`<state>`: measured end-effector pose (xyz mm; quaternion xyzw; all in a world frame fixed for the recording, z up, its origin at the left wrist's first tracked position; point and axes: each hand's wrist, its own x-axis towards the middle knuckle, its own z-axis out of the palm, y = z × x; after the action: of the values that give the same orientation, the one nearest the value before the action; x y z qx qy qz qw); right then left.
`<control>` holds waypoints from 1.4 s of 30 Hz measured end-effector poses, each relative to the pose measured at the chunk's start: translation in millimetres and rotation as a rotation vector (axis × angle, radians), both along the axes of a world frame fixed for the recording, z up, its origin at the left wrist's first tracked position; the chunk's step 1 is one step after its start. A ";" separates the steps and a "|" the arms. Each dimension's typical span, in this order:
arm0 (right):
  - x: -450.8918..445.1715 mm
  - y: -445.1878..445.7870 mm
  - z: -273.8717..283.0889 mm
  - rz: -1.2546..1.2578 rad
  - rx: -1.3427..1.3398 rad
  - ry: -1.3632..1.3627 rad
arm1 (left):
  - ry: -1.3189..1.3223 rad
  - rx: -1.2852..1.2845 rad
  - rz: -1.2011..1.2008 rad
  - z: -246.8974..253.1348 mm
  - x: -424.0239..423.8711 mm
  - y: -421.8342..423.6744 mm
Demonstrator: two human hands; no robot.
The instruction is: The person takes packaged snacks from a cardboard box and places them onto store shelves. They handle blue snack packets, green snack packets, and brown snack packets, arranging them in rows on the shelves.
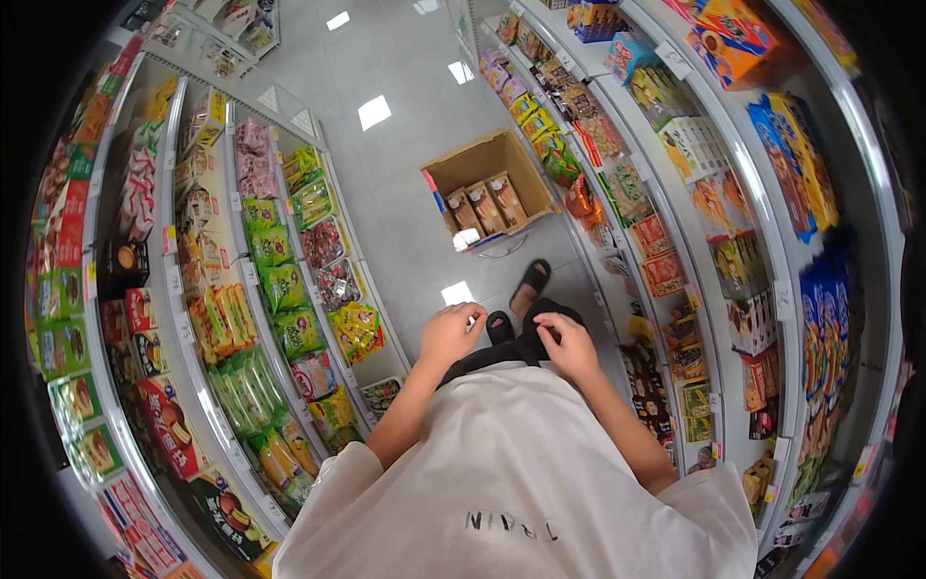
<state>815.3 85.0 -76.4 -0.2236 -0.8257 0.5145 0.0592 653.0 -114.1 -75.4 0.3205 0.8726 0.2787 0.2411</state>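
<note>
My left hand (450,334) is held in front of my waist, its fingers loosely curled with nothing in them. On the other side of my waist, my right hand (566,341) is also empty, thumb and fingertips near one another but loosely bent. Neither hand touches any goods. Beyond them on the floor stands an open cardboard box (463,155). Several brown and white packets (479,206) lie in its near part, beside a small white item (465,237) at the box's near left corner.
Shelves of packaged snacks line both sides of a grey tiled aisle (376,188). Green snack bags (281,288) lie on the left shelves, blue packets (832,326) on the right. My feet in black sandals (532,281) stand just short of the box.
</note>
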 end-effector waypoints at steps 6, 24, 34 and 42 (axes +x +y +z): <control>-129.3 39.1 -45.0 -0.032 -0.175 0.045 | -0.512 0.287 0.440 -39.3 -54.4 36.6; -316.3 59.9 -407.8 -0.129 -0.381 -0.538 | -0.484 0.061 1.277 -389.7 -217.1 168.3; -335.5 62.5 -373.5 -0.129 -0.355 -0.708 | -1.192 0.817 1.495 -436.8 -196.4 146.1; -319.0 56.5 -384.2 -0.350 -0.619 -0.465 | -1.062 0.320 1.203 -399.7 -208.0 147.5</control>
<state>496.3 141.4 -460.5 -0.4778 -0.5732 0.6562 -0.1120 445.0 33.4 -475.0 -0.3467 0.6145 0.5962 0.3831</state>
